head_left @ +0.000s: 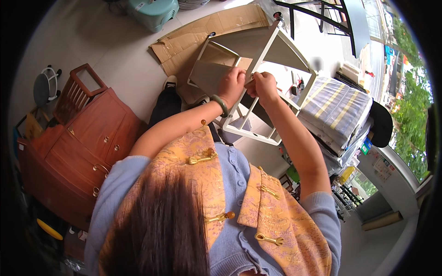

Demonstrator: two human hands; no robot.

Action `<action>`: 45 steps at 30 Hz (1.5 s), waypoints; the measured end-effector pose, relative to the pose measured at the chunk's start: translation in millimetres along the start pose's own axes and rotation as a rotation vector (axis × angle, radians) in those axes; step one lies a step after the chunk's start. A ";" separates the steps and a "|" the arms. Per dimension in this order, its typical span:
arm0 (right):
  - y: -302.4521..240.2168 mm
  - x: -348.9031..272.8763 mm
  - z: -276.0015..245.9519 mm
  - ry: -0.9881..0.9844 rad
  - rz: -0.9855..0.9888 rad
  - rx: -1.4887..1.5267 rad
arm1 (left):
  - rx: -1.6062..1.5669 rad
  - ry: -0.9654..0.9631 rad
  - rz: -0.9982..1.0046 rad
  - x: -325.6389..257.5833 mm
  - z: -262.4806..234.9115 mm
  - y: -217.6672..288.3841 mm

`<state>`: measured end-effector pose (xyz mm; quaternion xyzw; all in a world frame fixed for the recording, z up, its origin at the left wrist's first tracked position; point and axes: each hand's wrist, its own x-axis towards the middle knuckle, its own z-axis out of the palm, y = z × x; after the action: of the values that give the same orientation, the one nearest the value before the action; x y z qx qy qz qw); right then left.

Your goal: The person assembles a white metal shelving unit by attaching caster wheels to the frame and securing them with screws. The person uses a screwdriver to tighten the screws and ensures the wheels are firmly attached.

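Note:
A white metal-framed rolling cart with grey panels lies tipped over in front of me, its casters pointing away. At one of its white bars my two hands meet, nearly touching. My left hand, with a green bangle on the wrist, is closed, the fingers curled by the bar. My right hand is closed too, thumb and fingers pinched together against the bar's other side. Whatever small thing lies between the fingers is too small and hidden to make out. Several small tools show through the frame beyond my right hand.
Flattened cardboard lies on the floor under and behind the cart. A reddish wooden cabinet stands at my left, a stool beyond it. Plastic-wrapped folded bundles are stacked close on the right. A black-legged table stands far right.

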<state>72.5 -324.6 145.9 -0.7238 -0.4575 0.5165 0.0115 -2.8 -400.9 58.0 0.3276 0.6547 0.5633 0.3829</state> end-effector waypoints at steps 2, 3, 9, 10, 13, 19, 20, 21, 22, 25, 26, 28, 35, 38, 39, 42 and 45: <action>6.3 6.8 -1.8 -0.053 0.150 0.429 | -0.021 -0.166 -0.078 -8.6 -19.6 21.4; 8.1 5.4 -3.4 -0.036 0.132 0.381 | -0.029 -0.246 -0.120 -10.9 -27.4 28.7; 5.5 0.4 -23.5 0.125 -0.615 -0.909 | 0.115 -0.220 -0.024 -3.5 -31.8 26.4; 0.5 -4.8 -22.0 0.163 -0.729 -1.046 | 0.129 -0.232 -0.006 0.1 -33.2 26.9; -22.8 -19.1 -10.4 0.219 -0.972 -1.368 | 0.198 -0.252 -0.017 4.6 -37.0 24.6; -30.8 14.5 -7.3 0.215 -0.455 -1.210 | 0.180 -0.152 -0.095 10.5 -42.4 22.5; -22.1 32.3 -22.4 0.190 -0.215 -0.759 | 0.145 -0.163 -0.047 7.3 -38.0 21.5; 5.3 55.4 -38.9 0.069 -0.052 -0.304 | 0.108 -0.182 0.003 3.0 -29.8 22.8; 4.4 54.1 -43.2 -0.016 0.059 -0.134 | 0.089 -0.237 -0.018 2.0 -24.6 26.2; 0.6 39.5 -38.1 -0.034 0.131 0.028 | 0.109 -0.209 0.121 9.1 1.7 28.9; 5.3 39.3 -35.7 0.017 0.039 -0.037 | 0.181 -0.240 0.073 12.1 6.3 34.4; 12.4 39.4 -27.7 0.282 -0.267 -0.371 | 0.184 -0.216 0.143 17.3 11.8 25.7; -19.6 18.2 -58.1 0.065 -1.332 -1.297 | 0.037 -0.121 0.097 23.5 19.7 7.9; -24.6 28.5 -58.6 -0.043 -1.417 -1.419 | 0.021 -0.156 0.045 12.2 10.5 -3.4; -26.4 29.8 -59.5 -0.061 -1.435 -1.438 | 0.075 -0.195 0.016 3.7 5.7 -6.7; -17.9 29.3 -61.4 -0.044 -1.374 -1.443 | 0.171 -0.308 -0.040 -22.8 -15.8 -5.1; 6.1 21.8 -51.8 0.081 -1.189 -1.393 | 0.141 -0.309 -0.101 -33.5 -20.6 -5.5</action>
<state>116.8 -289.8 151.0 -0.2300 -0.9619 0.0074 -0.1476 -4.2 -440.5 58.6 0.4031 0.6416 0.4388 0.4829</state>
